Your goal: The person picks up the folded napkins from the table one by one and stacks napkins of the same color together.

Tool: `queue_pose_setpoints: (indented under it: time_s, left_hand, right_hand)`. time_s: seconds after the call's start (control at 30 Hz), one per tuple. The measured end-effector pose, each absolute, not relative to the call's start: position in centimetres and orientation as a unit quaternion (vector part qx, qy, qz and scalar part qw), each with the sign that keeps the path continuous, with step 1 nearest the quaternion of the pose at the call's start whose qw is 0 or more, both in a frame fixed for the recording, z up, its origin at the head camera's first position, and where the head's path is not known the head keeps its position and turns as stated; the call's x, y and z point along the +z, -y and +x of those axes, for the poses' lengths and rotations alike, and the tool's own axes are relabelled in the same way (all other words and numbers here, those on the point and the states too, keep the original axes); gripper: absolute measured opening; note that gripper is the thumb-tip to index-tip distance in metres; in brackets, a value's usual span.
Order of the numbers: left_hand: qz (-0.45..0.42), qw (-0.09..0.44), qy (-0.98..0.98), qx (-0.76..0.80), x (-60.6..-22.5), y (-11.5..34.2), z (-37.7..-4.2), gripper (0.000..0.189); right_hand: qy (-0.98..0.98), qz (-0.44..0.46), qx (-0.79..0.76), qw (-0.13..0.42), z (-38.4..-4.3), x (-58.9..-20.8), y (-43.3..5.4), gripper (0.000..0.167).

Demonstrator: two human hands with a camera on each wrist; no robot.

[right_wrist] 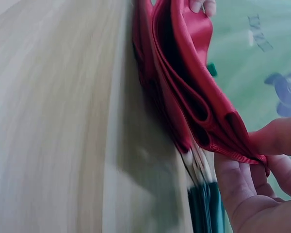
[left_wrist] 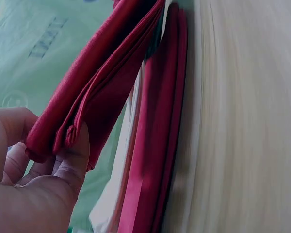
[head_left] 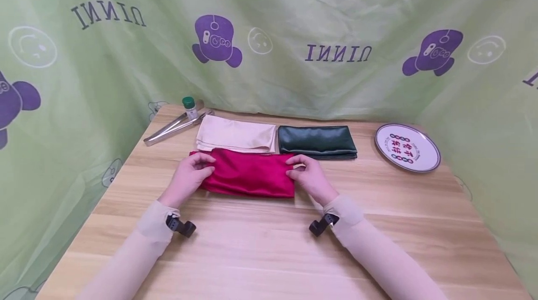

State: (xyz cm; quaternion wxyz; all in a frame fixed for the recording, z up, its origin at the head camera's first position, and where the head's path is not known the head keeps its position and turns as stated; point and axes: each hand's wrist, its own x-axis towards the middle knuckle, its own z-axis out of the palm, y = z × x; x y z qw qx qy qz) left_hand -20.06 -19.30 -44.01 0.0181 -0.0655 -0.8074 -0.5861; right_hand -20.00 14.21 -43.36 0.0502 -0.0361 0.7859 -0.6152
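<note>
A red satin cloth (head_left: 252,174), folded into a long rectangle, spans between my two hands. At its left end my left hand (head_left: 189,176) pinches the edge between thumb and fingers. My right hand (head_left: 311,178) grips the right end the same way. In the left wrist view, the held folded layers (left_wrist: 97,82) are raised above more folded red fabric (left_wrist: 146,141) lying on the table. A folded pale pink cloth (head_left: 237,134) lies right behind the red one, partly covered by it. Beside that lies a folded dark green satin cloth (head_left: 317,141).
Metal tongs (head_left: 172,130) and a small green-capped bottle (head_left: 190,108) are at the back left of the wooden table (head_left: 252,253). A round patterned plate (head_left: 407,148) sits at the back right. Green printed curtains (head_left: 294,85) surround the table's back and sides.
</note>
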Motion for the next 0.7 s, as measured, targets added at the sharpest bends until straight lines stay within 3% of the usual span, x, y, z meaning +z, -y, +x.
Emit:
queue_pose_setpoints:
  time_s: [0.3, 0.7]
  left_hand:
    - [-0.007, 0.017, 0.803, -0.596, -44.3, 23.0, -19.6, 0.028]
    - [0.006, 0.032, 0.811, -0.584, -45.3, 24.9, -19.7, 0.028]
  right_hand:
    - [-0.786, -0.048, -0.614, 0.055, -21.1, -43.9, -10.3, 0.022]
    - [-0.796, -0.042, -0.598, 0.076, -22.3, -44.3, -8.4, 0.023]
